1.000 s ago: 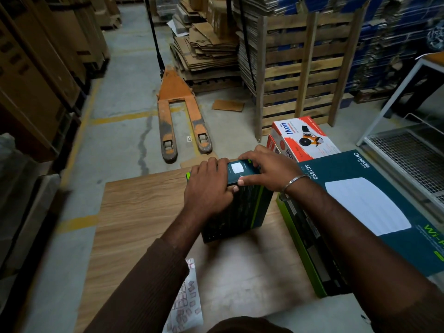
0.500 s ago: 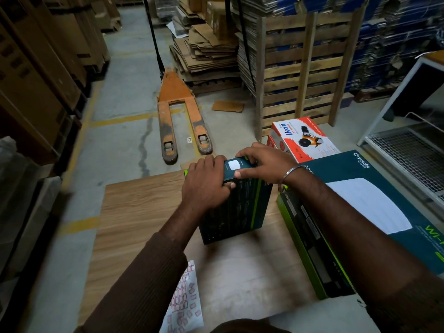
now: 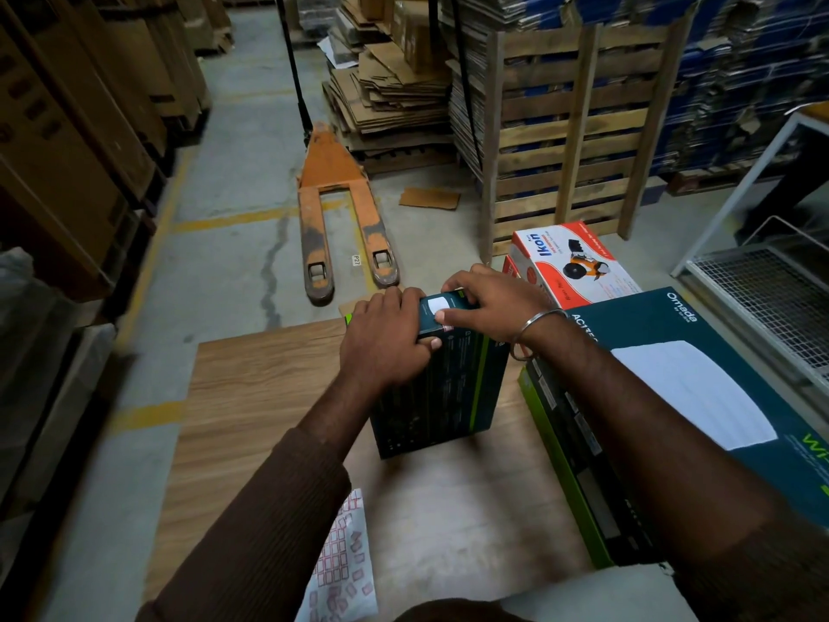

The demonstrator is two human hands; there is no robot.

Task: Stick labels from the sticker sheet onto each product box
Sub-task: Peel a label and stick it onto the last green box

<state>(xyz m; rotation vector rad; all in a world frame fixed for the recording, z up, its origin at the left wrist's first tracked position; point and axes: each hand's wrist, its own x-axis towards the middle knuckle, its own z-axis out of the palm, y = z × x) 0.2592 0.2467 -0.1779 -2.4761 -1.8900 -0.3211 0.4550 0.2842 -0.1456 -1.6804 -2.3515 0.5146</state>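
Omada box [image 3: 700,388], the largest carton, lies flat along the right edge of the wooden table [image 3: 251,397], probably parked within reach as one of the boxes in the labelling run. Beyond it sits the red-and-white Ikon box [image 3: 578,267], also set aside at the far right. Between the arms, a smaller dark green product box [image 3: 444,397] stands upright on the table, so its narrow top faces the person and can take a label. The left hand [image 3: 386,343] wraps over that top edge, fingers curled round it, seemingly bracing the box against pressure. The right hand [image 3: 489,303] reaches across from the other side, fingers curled over the top and thumb pressing by a small white label [image 3: 437,304], likely smoothing it down. The sticker sheet [image 3: 341,572] lies at the near table edge, close enough for the next peel.
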